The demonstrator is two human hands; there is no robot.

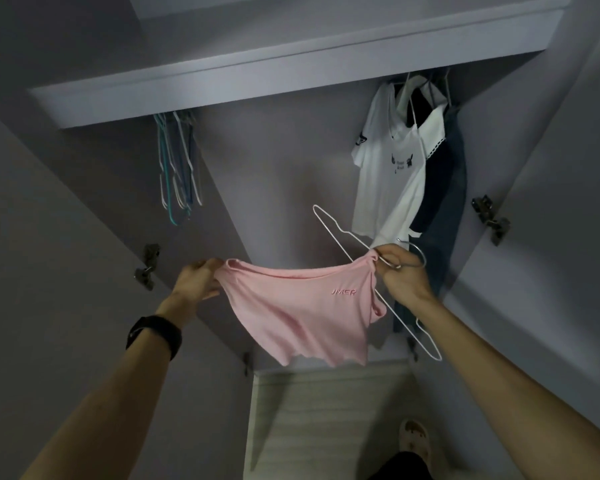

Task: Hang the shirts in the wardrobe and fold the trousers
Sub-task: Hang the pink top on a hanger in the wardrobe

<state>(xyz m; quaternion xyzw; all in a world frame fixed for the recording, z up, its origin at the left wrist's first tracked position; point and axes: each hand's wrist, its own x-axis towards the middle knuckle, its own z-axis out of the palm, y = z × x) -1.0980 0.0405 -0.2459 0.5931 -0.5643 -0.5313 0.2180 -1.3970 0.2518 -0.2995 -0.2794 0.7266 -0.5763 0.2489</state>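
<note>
While the left hand pinches one shoulder of the pink shirt, the right hand grips the other with the hanger.

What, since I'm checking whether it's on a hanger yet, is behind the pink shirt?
A white wire hanger crosses behind the pink shirt, gripped with it by the right hand. Both ends stick out; the covered middle hides whether it is threaded inside.
</note>
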